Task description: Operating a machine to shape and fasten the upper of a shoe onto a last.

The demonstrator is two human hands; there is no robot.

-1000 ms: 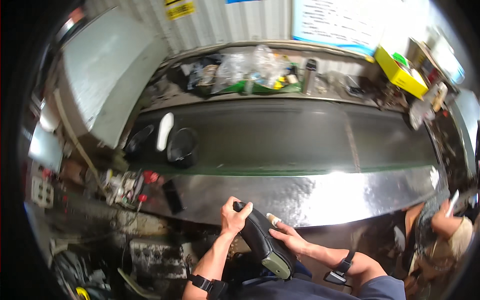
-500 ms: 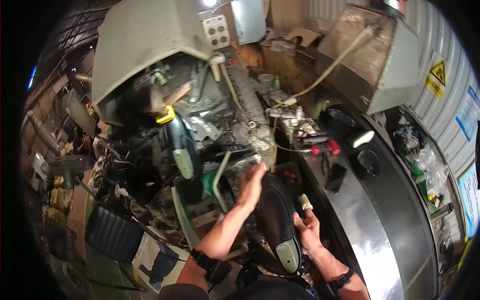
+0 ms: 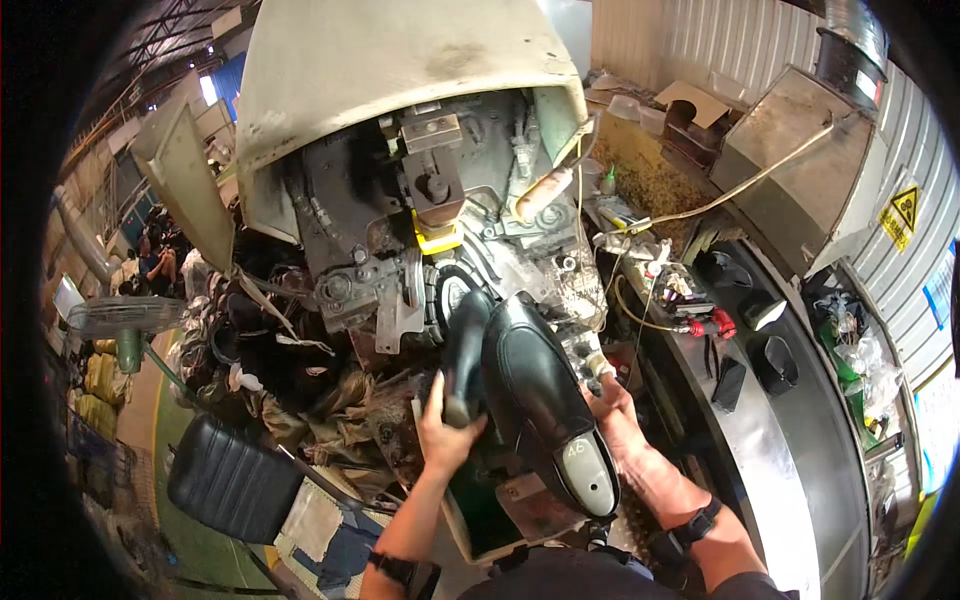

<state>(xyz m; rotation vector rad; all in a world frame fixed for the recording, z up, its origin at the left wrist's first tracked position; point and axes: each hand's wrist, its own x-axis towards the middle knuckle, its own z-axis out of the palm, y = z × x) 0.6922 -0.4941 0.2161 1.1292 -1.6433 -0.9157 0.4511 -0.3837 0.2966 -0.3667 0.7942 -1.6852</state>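
Since half a second ago the view has swung further onto the big machine (image 3: 420,190), which now fills the upper middle, and the black shoe (image 3: 535,395) has come up so its toe sits right at the machine's working parts. At the far left stands a green fan (image 3: 125,322) on a post, with a black padded seat (image 3: 232,478) lower down, ribbed and slightly shiny. Rags and dark scraps (image 3: 300,370) are heaped between the seat and the machine, crowding the space under the left hand (image 3: 447,430). That hand has its fingers curled tight around the shoe's dark upright part on its left side. The machine has a pale, stained curved hood over greasy grey metal, with a small yellow block (image 3: 440,238) at its centre. The shoe is smooth glossy leather on a last, its grey heel end toward the person. The right hand (image 3: 615,410) presses along the shoe's right side, fingers wrapped partly about it. To the right runs a dark conveyor belt (image 3: 800,430) with a bright steel edge, carrying small black pieces (image 3: 775,365). On the corrugated wall at the far right hangs a yellow triangular warning sign (image 3: 905,208).
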